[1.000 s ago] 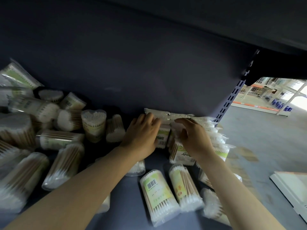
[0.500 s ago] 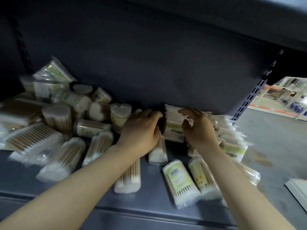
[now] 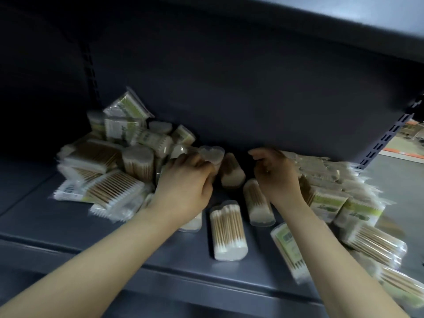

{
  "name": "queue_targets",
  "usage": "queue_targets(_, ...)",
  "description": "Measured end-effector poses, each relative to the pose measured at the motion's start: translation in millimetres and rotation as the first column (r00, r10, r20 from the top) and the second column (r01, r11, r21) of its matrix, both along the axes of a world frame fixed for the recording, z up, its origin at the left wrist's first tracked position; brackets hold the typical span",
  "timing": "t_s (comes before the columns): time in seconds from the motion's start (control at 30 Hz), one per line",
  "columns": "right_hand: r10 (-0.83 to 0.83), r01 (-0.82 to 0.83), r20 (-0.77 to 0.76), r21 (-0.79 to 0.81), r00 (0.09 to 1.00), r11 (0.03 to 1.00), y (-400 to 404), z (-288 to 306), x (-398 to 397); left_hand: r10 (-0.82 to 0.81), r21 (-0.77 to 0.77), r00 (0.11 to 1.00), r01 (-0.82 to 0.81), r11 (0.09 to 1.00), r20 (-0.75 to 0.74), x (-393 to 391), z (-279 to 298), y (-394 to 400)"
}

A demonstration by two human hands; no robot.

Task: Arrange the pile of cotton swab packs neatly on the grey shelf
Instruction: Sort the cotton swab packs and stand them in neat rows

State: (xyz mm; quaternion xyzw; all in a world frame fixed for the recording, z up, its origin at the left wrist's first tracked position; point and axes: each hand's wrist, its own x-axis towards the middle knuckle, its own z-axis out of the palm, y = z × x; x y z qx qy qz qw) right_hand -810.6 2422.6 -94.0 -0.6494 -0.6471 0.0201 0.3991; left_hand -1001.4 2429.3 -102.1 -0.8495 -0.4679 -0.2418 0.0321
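While both bare arms reach deep into the matte dark grey metal shelf [image 3: 68, 226], the left hand [image 3: 183, 180] lies knuckles-up with fingers curled round a clear heart-shaped plastic tub of cotton swabs [image 3: 212, 156] at the edge of the loose heap of crinkly film packs and tubs [image 3: 110, 171] on the left. The right hand [image 3: 277, 175] is curled too, fingertips at the top of the upright row of flat green-labelled packs [image 3: 332, 180] against the back panel; motion blur keeps me from telling whether it actually pinches one. Three smooth clear tubs of wooden-stemmed swabs [image 3: 228, 230] lie on their sides between the forearms. Half a second ago the left hand sat lower, over a fallen tub; now it has moved up to the heart-shaped one, and the view has swung left.
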Motion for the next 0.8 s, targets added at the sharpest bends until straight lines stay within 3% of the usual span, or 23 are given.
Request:
queue_targets(0.23, 0.050, -0.050, -0.014, -0.010, 0.999, 0.999, 7.1, 0.3, -30.6, -0.038, -0.043, 0.998, 0.040, 0.998, 0.053, -32.0, 0.6, 9.0)
queue_targets(0.57, 0.057, -0.053, 0.021, -0.163, 0.998, 0.985, 6.2, 0.8, -51.7, -0.058, -0.010, 0.982, 0.061, 0.998, 0.179, -51.5, -5.4, 6.5)
queue_targets(0.8, 0.074, -0.072, -0.001, -0.210, 0.997, 0.975, -6.8, 5.1, -76.3, 0.070, -0.044, 0.962, -0.060, 0.997, 0.265, -76.9, -8.6, -9.6)
